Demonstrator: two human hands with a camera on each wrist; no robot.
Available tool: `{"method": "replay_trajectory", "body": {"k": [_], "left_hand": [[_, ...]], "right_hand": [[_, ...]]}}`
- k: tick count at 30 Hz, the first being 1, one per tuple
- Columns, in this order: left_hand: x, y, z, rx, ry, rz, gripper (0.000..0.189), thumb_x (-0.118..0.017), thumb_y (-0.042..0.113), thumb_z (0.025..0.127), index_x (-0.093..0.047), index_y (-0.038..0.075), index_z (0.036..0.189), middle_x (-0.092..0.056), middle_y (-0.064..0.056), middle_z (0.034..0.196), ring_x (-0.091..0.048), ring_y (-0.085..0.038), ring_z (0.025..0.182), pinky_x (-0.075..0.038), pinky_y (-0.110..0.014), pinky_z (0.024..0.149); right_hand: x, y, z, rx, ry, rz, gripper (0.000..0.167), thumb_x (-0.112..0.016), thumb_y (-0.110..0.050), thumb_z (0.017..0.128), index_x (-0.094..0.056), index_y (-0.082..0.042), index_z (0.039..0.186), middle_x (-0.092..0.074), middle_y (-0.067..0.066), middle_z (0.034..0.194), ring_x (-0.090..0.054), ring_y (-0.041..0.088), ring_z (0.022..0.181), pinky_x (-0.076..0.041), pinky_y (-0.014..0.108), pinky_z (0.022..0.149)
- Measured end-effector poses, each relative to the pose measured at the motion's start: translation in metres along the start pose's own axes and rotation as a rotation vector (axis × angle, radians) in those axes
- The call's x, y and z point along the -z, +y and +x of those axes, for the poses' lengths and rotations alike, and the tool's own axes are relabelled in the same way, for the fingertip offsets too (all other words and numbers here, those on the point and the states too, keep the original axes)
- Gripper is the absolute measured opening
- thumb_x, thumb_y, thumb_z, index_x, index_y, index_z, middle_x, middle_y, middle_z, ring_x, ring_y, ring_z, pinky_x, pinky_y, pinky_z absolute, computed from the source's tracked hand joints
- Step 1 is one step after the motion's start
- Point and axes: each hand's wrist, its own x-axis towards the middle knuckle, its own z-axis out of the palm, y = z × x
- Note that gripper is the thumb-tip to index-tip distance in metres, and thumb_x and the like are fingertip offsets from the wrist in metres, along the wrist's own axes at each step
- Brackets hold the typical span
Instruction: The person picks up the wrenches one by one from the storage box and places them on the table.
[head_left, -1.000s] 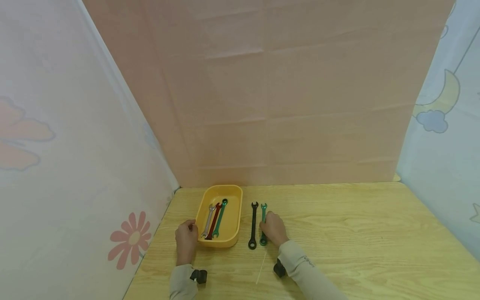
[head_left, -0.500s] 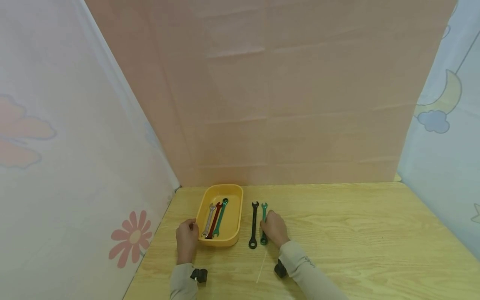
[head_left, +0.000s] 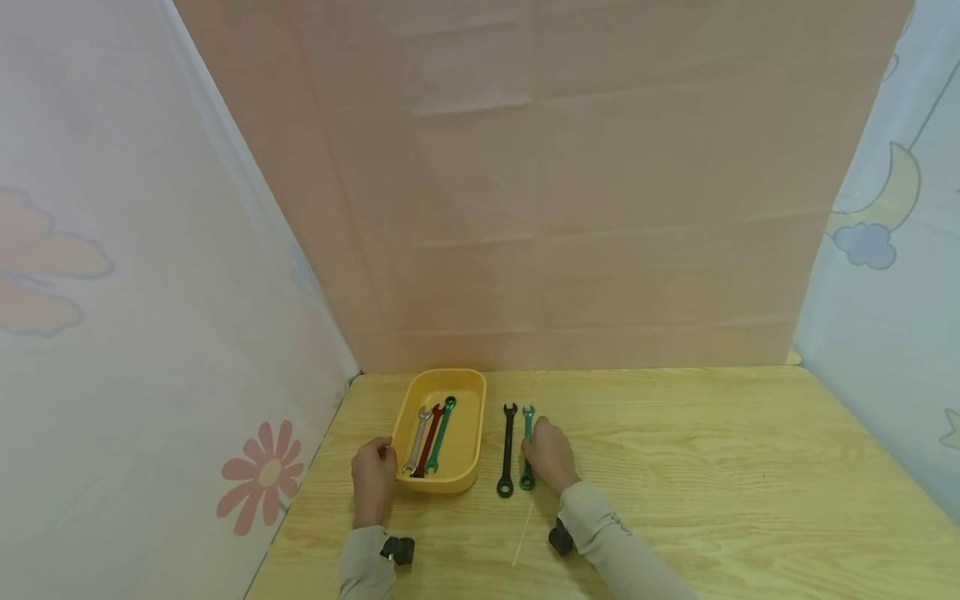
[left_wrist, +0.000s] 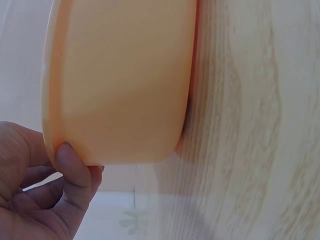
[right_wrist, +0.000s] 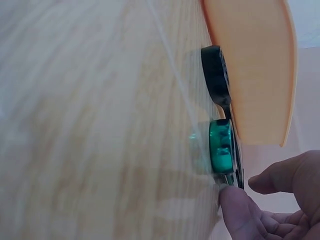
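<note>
At the near left corner of the yellow tray [head_left: 467, 479], my left hand [head_left: 372, 483] pinches the rim between thumb and fingers, as the left wrist view shows. Inside the tray lie a silver wrench [head_left: 416, 444], a red wrench [head_left: 429, 442] and a green wrench [head_left: 442, 437], side by side. On the table to the right of the tray, a black wrench [head_left: 507, 450] and a second green wrench [head_left: 528, 481] lie roughly parallel. My right hand [head_left: 550, 457] has its thumb and fingers around this second green wrench's shaft, covering part of it; its ring end [right_wrist: 221, 146] shows.
The wooden table [head_left: 675, 467] extends far to the right. A beige cloth [head_left: 570, 250] hangs along its back edge, with printed pale cloths at both sides. A thin pale strip [head_left: 522, 536] lies on the table near the right wrist.
Almost nothing differs. My right hand has shifted very slightly at the green wrench; the left hand, the tray and the wrenches stay in place.
</note>
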Motion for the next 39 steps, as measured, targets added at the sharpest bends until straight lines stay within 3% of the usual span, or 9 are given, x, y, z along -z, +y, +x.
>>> {"method": "replay_trajectory", "body": {"k": [4,8,12,15,22,28,39], "left_hand": [[0.000,-0.002,0.000,0.001,0.001,0.001,0.022,-0.056,-0.008,0.092,-0.067,-0.017,0.109,-0.069,-0.026,0.091,-0.060,-0.018,0.062,-0.046,-0.024,0.047],[-0.001,-0.003,-0.001,-0.003,0.009,0.003,0.021,-0.056,-0.009,0.092,-0.068,-0.016,0.108,-0.069,-0.026,0.090,-0.060,-0.019,0.062,-0.046,-0.025,0.047],[-0.001,-0.003,-0.001,-0.005,0.017,0.005,0.020,-0.057,-0.009,0.092,-0.068,-0.016,0.107,-0.070,-0.025,0.090,-0.060,-0.019,0.062,-0.047,-0.026,0.047],[0.000,-0.003,0.000,-0.006,0.021,0.007,0.020,-0.057,-0.009,0.092,-0.068,-0.016,0.107,-0.070,-0.026,0.090,-0.061,-0.020,0.064,-0.048,-0.026,0.048],[0.000,-0.003,-0.001,0.001,0.007,-0.007,0.021,-0.056,-0.009,0.092,-0.067,-0.017,0.109,-0.069,-0.026,0.090,-0.061,-0.020,0.063,-0.047,-0.026,0.048],[-0.001,-0.002,-0.002,0.018,0.004,-0.016,0.022,-0.056,-0.008,0.093,-0.067,-0.017,0.110,-0.069,-0.024,0.088,-0.059,-0.017,0.059,-0.046,-0.024,0.046],[-0.002,0.000,0.000,0.002,0.020,-0.007,0.020,-0.058,-0.009,0.092,-0.068,-0.016,0.108,-0.070,-0.026,0.090,-0.063,-0.021,0.064,-0.050,-0.028,0.049]], "right_hand": [[0.000,-0.001,0.000,0.010,0.014,0.011,0.014,-0.061,0.001,0.091,-0.050,-0.002,0.082,-0.048,0.002,0.058,-0.044,0.010,0.045,-0.034,0.021,0.038],[0.002,-0.003,0.000,-0.001,0.013,0.036,0.006,-0.059,0.002,0.093,-0.053,0.004,0.093,-0.050,0.003,0.060,-0.046,0.011,0.045,-0.035,0.022,0.038],[0.004,-0.005,0.002,-0.010,0.010,0.051,0.024,-0.058,0.001,0.094,-0.053,0.014,0.113,-0.053,0.005,0.064,-0.048,0.011,0.045,-0.036,0.022,0.038],[0.005,-0.007,0.003,-0.005,0.019,0.058,0.032,-0.060,0.002,0.094,-0.051,0.016,0.121,-0.054,0.005,0.066,-0.048,0.011,0.044,-0.037,0.022,0.038],[0.005,-0.011,0.005,0.034,0.049,0.059,0.024,-0.059,0.003,0.093,-0.054,0.013,0.114,-0.054,0.004,0.065,-0.046,0.010,0.044,-0.035,0.020,0.038],[0.008,-0.016,0.005,0.070,0.053,0.103,0.033,-0.058,0.005,0.093,-0.051,0.018,0.123,-0.051,0.002,0.062,-0.043,0.008,0.042,-0.032,0.017,0.038],[0.007,-0.019,0.006,0.102,0.066,0.132,0.033,-0.058,0.004,0.093,-0.051,0.017,0.123,-0.053,0.003,0.064,-0.044,0.008,0.042,-0.032,0.018,0.038]]}}
